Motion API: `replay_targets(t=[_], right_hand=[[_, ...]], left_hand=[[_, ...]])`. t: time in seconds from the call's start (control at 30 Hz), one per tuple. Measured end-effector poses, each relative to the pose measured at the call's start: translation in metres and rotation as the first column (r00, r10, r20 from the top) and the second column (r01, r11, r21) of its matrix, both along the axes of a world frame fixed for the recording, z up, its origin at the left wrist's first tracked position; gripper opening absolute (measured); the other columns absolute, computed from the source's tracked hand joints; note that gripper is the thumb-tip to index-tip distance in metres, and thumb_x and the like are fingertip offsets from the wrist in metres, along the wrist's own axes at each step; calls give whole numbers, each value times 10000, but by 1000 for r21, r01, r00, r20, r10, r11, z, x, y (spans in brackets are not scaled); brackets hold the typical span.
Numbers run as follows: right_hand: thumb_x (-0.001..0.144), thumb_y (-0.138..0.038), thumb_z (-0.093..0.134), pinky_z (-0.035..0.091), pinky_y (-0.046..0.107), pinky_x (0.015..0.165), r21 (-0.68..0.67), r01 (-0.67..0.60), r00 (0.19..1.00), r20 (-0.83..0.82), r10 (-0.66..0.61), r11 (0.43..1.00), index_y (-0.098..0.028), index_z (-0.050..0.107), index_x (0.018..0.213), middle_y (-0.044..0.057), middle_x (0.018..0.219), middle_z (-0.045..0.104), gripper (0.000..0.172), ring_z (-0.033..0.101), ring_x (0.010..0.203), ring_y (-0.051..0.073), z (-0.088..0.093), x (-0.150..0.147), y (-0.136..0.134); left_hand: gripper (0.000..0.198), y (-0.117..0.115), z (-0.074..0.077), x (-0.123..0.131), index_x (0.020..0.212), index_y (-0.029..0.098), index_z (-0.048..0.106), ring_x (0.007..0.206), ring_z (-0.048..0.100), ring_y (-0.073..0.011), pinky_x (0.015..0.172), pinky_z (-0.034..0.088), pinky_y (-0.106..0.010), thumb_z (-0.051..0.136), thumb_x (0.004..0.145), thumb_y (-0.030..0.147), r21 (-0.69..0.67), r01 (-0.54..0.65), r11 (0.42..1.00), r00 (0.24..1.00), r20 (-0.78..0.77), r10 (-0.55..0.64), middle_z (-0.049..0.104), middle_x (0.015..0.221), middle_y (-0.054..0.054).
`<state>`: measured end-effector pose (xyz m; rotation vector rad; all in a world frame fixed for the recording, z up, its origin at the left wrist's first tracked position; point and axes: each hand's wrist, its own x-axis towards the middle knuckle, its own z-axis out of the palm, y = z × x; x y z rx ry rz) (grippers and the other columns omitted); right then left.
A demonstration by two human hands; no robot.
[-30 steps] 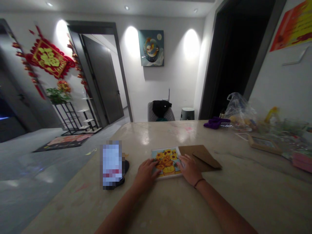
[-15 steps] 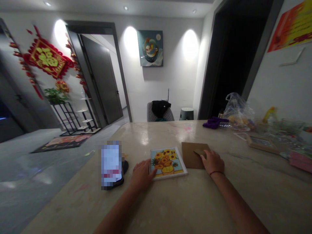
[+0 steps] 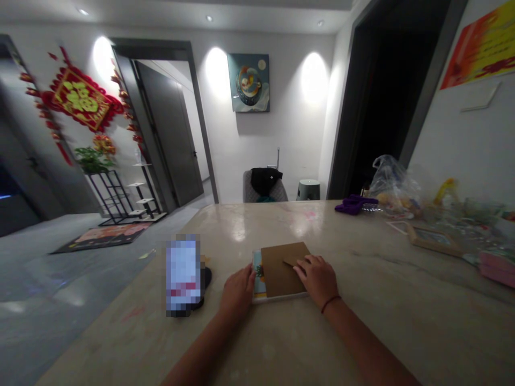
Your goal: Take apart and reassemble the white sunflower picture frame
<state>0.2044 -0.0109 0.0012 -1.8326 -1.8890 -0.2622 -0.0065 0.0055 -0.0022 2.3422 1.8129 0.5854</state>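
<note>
A white-edged picture frame [image 3: 257, 294] lies flat on the table in front of me, a sunflower picture [image 3: 258, 268] in it. A brown backing board [image 3: 277, 268] with a small stand flap covers most of the picture, leaving a strip at the left. My left hand [image 3: 238, 289] is closed on the frame's left edge, fingers together. With its thumb and fingers, my right hand [image 3: 318, 280] grips the board on its right side by the flap. The frame's right part is hidden under the board and that hand.
On the left stands a phone [image 3: 183, 276] with a blurred screen, on a dark holder. Along the right lie a wooden frame [image 3: 434, 239], a pink item [image 3: 497, 268], a clear plastic bag [image 3: 392, 182] and a purple cloth [image 3: 354, 204]. A chair [image 3: 247, 187] stands beyond the table's far edge.
My right hand has moved left with the backing board, from beside the picture frame to over the sunflower picture. My left hand stays at the frame's left edge, its thumb drawn back off the picture.
</note>
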Motion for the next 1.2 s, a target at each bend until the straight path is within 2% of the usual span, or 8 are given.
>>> replay_targets(t=[0.33,0.53,0.73,0.87,0.97,1.03,1.1,1.2], right_hand=[[804,-322,499,396,308,706,4,-45,999,25,45,999,-264,640,925,58,925,608,195,517,860,194,-3,-24,-5],[792,-320,518,404,295,710,-19,-61,998,-4,61,998,-271,646,910,48,902,603,181,517,865,184,-4,-25,-6],[787,-308,517,413,305,690,-51,-82,996,18,83,995,-263,644,901,57,902,600,176,526,871,193,0,-29,-12],[768,-411,521,420,324,757,-55,-124,988,-98,118,991,-251,657,871,58,895,614,234,540,867,194,1,-24,-12],[793,-461,453,393,350,861,-29,-140,970,-203,131,990,-229,660,901,79,1032,607,329,525,974,211,-3,-15,-5],[808,-435,425,338,367,947,-26,-148,959,-247,137,989,-197,606,1051,95,1228,507,385,448,1122,223,-9,-8,3],[801,-429,426,275,371,1006,-97,-199,946,-279,165,975,-145,483,1209,111,1356,367,500,343,1228,221,-16,-3,10],[775,-483,434,207,361,1046,-241,-294,922,-327,208,925,-84,348,1298,134,1408,261,664,230,1291,215,-24,0,18]], left_hand=[[426,-2,-7,3,1173,118,493,1088,512,-204,954,346,-325,397,824,341,45,-29,999,999,-25,31,578,1163,-122],[401,-1,-9,4,1150,152,523,1074,522,-196,956,351,-335,384,828,346,80,1,997,1000,-17,0,594,1145,-99],[571,-3,-6,4,1260,139,425,1228,368,-239,1021,270,-371,400,797,472,11,-27,1000,995,-91,28,436,1318,-120],[659,-3,-6,3,1294,133,375,1270,296,-243,1043,227,-384,379,778,542,-38,4,999,994,-112,-8,356,1371,-114],[667,-3,-6,2,1296,133,371,1276,282,-246,1046,215,-393,370,777,551,-45,4,999,994,-108,-9,339,1380,-111],[661,-3,-6,2,1295,143,373,1279,274,-248,1047,210,-401,376,775,551,-49,8,999,995,-101,-13,328,1387,-107],[658,-3,-4,2,1297,154,372,1280,272,-251,1046,207,-407,386,771,549,-61,12,998,995,-96,-18,321,1391,-105],[659,-2,-2,2,1301,152,366,1279,275,-251,1044,210,-405,391,770,542,-74,14,997,995,-98,-21,314,1394,-111]])
